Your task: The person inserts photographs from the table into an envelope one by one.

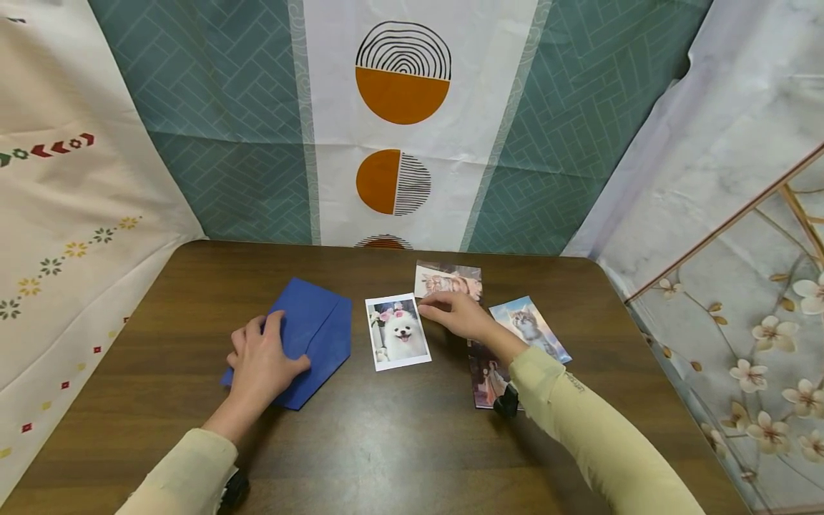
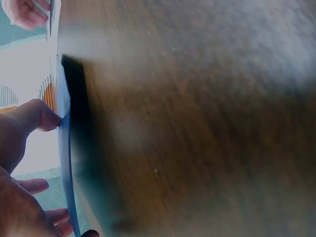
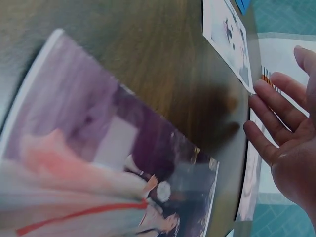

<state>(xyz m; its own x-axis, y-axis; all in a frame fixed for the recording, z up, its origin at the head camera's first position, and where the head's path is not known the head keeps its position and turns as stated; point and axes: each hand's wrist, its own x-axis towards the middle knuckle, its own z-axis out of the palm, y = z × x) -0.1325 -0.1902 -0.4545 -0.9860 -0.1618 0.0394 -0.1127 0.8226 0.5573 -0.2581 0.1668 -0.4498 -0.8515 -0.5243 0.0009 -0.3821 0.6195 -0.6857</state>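
A blue envelope lies at the left of the table, tilted. My left hand grips it by its left part, thumb on the upper face. In the left wrist view the envelope shows edge-on, a fingertip at its underside and a dark shadow beneath. To its right lies a white-bordered photo of a white dog. My right hand is at that photo's upper right corner, fingers loosely extended. In the right wrist view the fingertips meet the corner of the dog photo, with the thumb held apart.
Behind my right hand lie pictures with an orange kitten. A grey kitten picture is to the right. Partly under my right forearm lies a dark picture of a figure in a long dress. Patterned cloth hangs behind the wooden table.
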